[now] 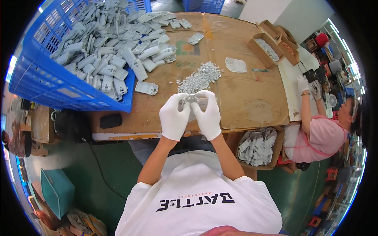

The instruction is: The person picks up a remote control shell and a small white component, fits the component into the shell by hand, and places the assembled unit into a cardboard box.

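Observation:
Both my hands wear white gloves and meet over the near edge of the cardboard-covered table (pixel 244 88). My left hand (pixel 173 117) and my right hand (pixel 208 117) are closed, thumbs and fingertips together, on a small grey part (pixel 191 98). The gloves hide most of it, so its exact kind does not show. Just beyond my fingers lies a heap of small shiny pale pieces (pixel 202 75). To the left of it a light grey plastic housing (pixel 146 87) lies flat, hollow side up. More grey housings (pixel 106 51) are piled beyond it at the far left.
A tilted blue crate (pixel 43 72) spills housings onto the table. Small cardboard boxes (pixel 265 50) stand at the far right. A carton of pale parts (pixel 258 147) sits beside me at the right. A co-worker in pink (pixel 321 137) works at the right. A black object (pixel 110 120) lies near the front edge.

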`<state>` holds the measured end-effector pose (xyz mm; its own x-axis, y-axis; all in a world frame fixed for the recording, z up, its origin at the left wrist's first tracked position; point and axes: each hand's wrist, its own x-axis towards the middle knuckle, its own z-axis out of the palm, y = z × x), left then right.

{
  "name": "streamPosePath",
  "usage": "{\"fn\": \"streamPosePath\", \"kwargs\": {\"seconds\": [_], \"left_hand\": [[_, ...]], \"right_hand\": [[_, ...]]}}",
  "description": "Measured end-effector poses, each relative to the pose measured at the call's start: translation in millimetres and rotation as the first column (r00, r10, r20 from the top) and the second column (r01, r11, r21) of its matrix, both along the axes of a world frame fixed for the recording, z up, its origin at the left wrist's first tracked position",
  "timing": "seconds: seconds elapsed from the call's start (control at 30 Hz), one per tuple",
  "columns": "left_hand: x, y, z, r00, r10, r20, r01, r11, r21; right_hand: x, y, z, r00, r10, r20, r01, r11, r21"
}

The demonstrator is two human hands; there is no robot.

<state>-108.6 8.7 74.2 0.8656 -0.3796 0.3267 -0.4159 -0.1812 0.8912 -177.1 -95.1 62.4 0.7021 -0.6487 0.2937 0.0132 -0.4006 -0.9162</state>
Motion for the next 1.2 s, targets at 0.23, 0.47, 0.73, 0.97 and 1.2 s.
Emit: {"fn": "streamPosePath", "kwargs": {"seconds": [0.23, 0.47, 0.73, 0.97, 1.2], "left_hand": [[23, -19, -25, 0.986, -0.080, -0.148, 0.094, 0.991, 0.095], [45, -17, -29, 0.996, -0.087, 0.017, 0.082, 0.978, 0.192], [126, 53, -58, 0.826, -0.059, 0.561, -0.372, 0.690, 0.621], [116, 62, -50, 0.929, -0.060, 0.365, -0.249, 0.629, 0.736], [116, 51, -58, 0.990, 0.025, 0.138, -0.117, 0.692, 0.713]], "right_hand": [[-37, -7, -24, 0.992, 0.053, -0.115, -0.123, 0.621, -0.774], [-54, -109, -10, 0.994, 0.016, -0.107, -0.092, 0.651, -0.753], [-135, -353, -75, 0.546, -0.809, -0.220, 0.230, 0.396, -0.889], [-68, -303, -41, 0.444, -0.862, -0.245, -0.035, 0.257, -0.966], [64, -229, -50, 0.944, -0.060, -0.323, -0.142, 0.811, -0.567]]}}
